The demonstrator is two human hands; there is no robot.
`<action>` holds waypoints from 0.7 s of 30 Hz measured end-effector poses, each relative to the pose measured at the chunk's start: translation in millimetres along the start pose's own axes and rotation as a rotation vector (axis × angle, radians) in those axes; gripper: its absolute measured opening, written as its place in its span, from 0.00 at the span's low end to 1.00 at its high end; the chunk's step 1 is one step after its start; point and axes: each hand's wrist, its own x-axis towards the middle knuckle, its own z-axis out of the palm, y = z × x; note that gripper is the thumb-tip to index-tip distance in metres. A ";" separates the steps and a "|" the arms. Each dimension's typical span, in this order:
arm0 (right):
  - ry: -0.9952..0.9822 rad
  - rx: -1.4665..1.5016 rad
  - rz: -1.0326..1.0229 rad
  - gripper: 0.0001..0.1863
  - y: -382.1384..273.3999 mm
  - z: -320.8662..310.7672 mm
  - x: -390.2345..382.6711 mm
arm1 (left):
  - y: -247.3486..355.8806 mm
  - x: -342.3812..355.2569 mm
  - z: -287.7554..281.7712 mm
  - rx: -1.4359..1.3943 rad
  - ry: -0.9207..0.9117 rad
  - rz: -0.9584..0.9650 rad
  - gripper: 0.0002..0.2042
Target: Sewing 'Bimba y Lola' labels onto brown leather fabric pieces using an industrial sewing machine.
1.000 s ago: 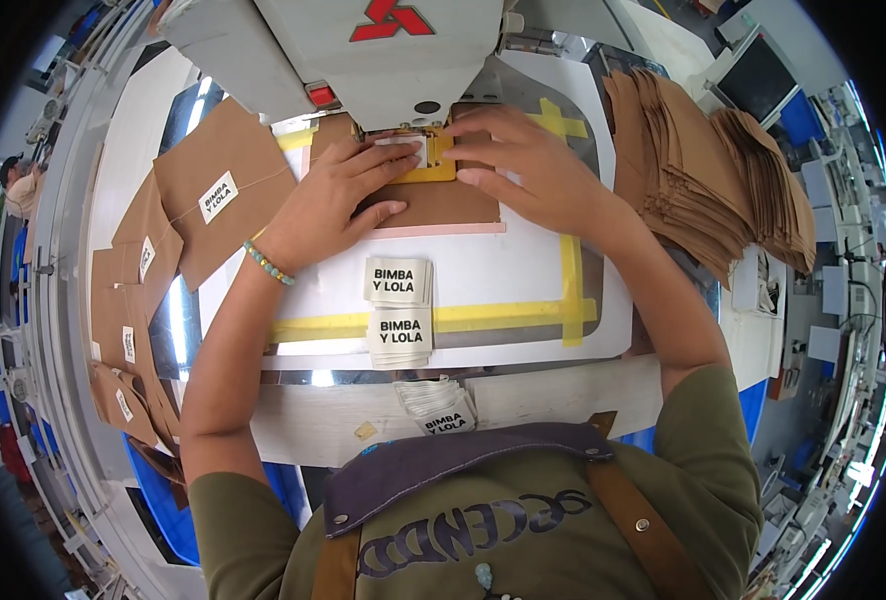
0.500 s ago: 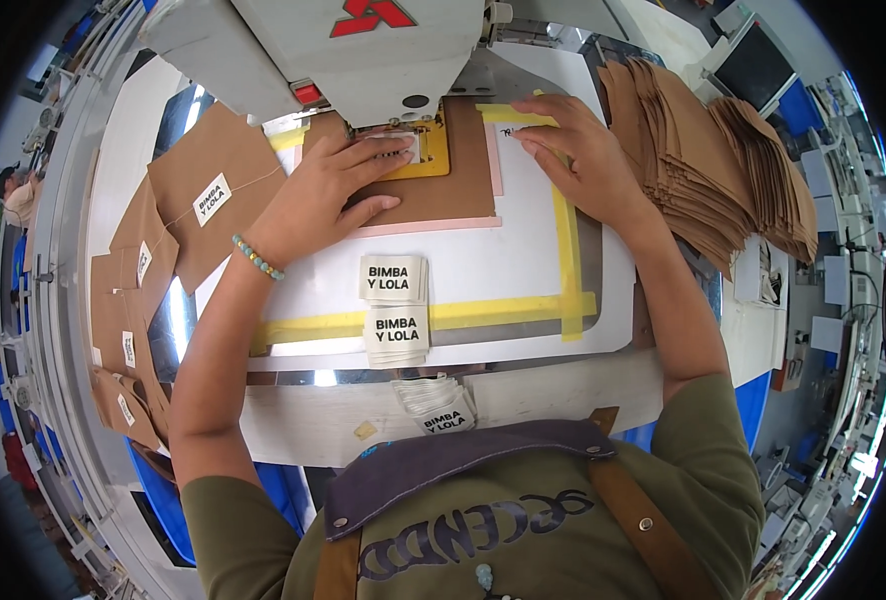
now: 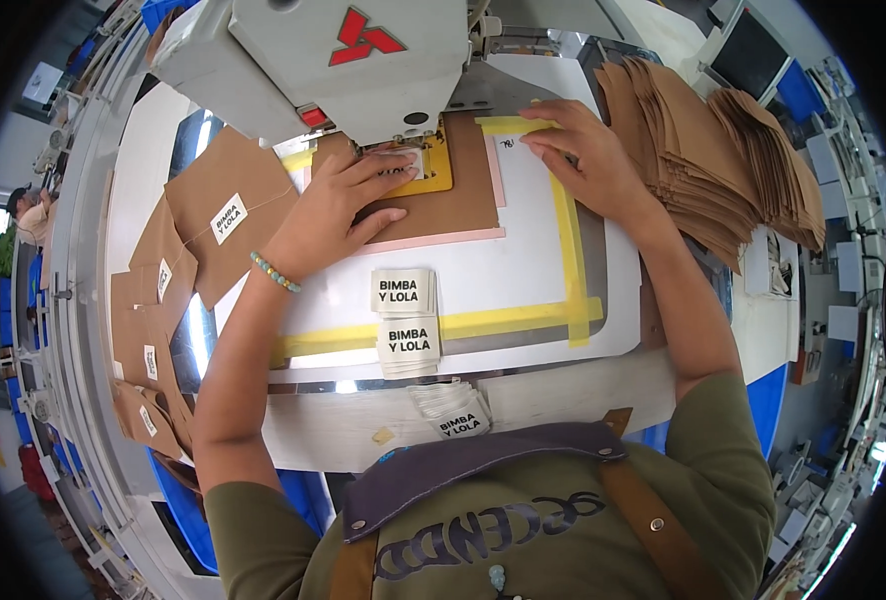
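My left hand (image 3: 333,215) lies with fingers spread on a brown fabric piece (image 3: 448,217), below the white sewing machine head (image 3: 348,85). Its fingertips reach onto a white label (image 3: 417,160) inside a yellow frame (image 3: 441,152). Part of the label is hidden by those fingers. At the right side of the white work plate (image 3: 508,265), my right hand (image 3: 595,165) is curved with thumb and fingers apart, holding nothing visible. Pink strips (image 3: 448,240) border the brown piece. Toward me sit two stacks of white printed labels (image 3: 403,292) on the plate.
Another label pile (image 3: 451,410) rests at the table's near edge. Brown pieces with labels attached (image 3: 228,185) spread along the left. Thick stacks of plain brown pieces (image 3: 678,170) stand at right. Yellow tape (image 3: 566,240) crosses the plate. A monitor (image 3: 751,55) is far right.
The whole view has shifted a little. My left hand keeps its place on the brown piece. My right hand stays near the plate's right side, its fingers slightly farther from the brown piece.
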 end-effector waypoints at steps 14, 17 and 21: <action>-0.036 0.028 0.042 0.11 1.7 1.2 -3.5 | -14.4 14.8 0.5 0.031 -0.003 -0.107 0.24; -0.003 0.017 0.007 0.10 5.2 4.0 -6.1 | -15.9 13.0 1.9 -0.024 -0.021 -0.178 0.24; 0.009 0.003 -0.024 0.09 0.2 3.2 -5.1 | -22.2 -6.4 -6.3 -0.028 0.082 -0.221 0.22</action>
